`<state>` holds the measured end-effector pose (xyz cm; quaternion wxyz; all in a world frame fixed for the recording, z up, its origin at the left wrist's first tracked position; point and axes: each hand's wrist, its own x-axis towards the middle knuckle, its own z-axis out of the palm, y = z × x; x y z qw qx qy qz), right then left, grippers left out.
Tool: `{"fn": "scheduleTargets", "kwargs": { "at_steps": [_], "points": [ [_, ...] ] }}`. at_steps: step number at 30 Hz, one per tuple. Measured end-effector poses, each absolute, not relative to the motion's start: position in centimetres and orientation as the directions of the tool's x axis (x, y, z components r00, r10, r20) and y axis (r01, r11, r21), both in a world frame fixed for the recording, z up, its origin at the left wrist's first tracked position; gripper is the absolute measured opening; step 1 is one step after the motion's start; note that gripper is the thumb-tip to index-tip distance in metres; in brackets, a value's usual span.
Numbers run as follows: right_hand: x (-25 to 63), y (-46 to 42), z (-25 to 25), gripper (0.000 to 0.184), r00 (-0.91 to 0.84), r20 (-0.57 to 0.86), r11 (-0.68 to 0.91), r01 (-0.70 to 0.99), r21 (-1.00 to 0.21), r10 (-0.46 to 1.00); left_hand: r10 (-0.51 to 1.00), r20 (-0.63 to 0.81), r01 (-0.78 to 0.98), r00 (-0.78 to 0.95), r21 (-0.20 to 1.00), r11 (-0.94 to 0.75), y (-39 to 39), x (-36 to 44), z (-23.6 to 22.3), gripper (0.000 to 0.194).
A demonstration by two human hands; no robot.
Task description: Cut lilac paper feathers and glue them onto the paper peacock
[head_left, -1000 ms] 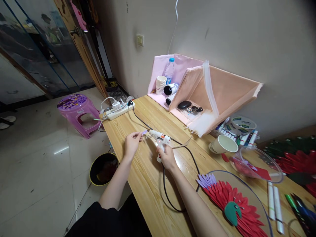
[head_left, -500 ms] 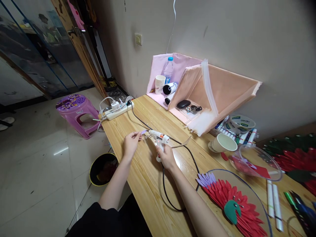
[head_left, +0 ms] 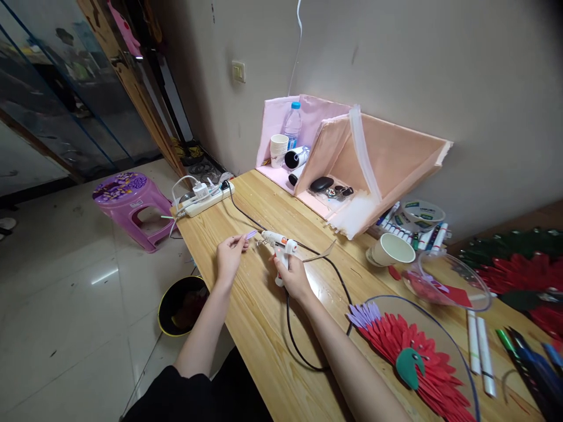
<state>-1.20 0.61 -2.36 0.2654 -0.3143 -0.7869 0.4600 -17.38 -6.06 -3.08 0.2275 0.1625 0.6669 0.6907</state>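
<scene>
Over the wooden table (head_left: 259, 305), my left hand (head_left: 229, 258) pinches a small purple petal-like piece (head_left: 251, 234) by one end. My right hand (head_left: 295, 276) is wrapped round the handle of a white hot glue gun (head_left: 281, 246), its nozzle pointing left, close to the purple piece. Whether nozzle and piece touch, I cannot tell. A black cord loops from the gun over the table. By my right forearm lies a round panel (head_left: 448, 328) bearing red petals (head_left: 396, 331), a fan of purple petals (head_left: 365, 315) and a green head-like shape (head_left: 409, 368).
A power strip (head_left: 206, 199) sits at the table's far left corner. Pink box shelves (head_left: 396, 152) stand against the wall. At right are a paper cup (head_left: 390, 251), a clear plastic bowl (head_left: 477, 287) and markers (head_left: 486, 357). A black bin (head_left: 182, 305) and purple stool (head_left: 132, 205) stand on the floor.
The whole view has shifted slightly. My hands hold nearly the same pose, with the purple piece still by the glue gun's nozzle.
</scene>
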Motion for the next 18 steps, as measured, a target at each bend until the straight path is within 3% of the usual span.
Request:
{"fn": "scheduleTargets", "kwargs": {
  "at_steps": [6, 10, 14, 18],
  "points": [
    [-3.1, 2.6, -1.3, 0.035, -0.547, 0.213, 0.44, 0.326, -0.837, 0.81, 0.536, -0.062, -0.107, -0.842, 0.993, -0.053, -6.7, -17.1, -1.8, 0.033],
    [-4.9, 4.6, -1.2, 0.021, -0.51, 0.267, 0.51, 0.427, -0.747, 0.818, 0.572, -0.013, -0.078, -0.82, 0.993, -0.09, -7.5, -15.8, 0.3, 0.031],
    [-6.1, 5.2, -1.5, 0.016, -0.498, 0.254, 0.524, 0.535, -0.662, 0.829, 0.646, 0.06, -0.021, -0.761, 0.993, -0.118, -8.1, -13.8, 2.5, 0.027],
    [-5.7, 4.4, -0.7, 0.023, -0.509, 0.232, 0.534, 0.6, -0.596, 0.829, 0.727, 0.083, -0.028, -0.682, 0.99, -0.138, -8.2, -12.0, 3.9, 0.022]
  ]
}}
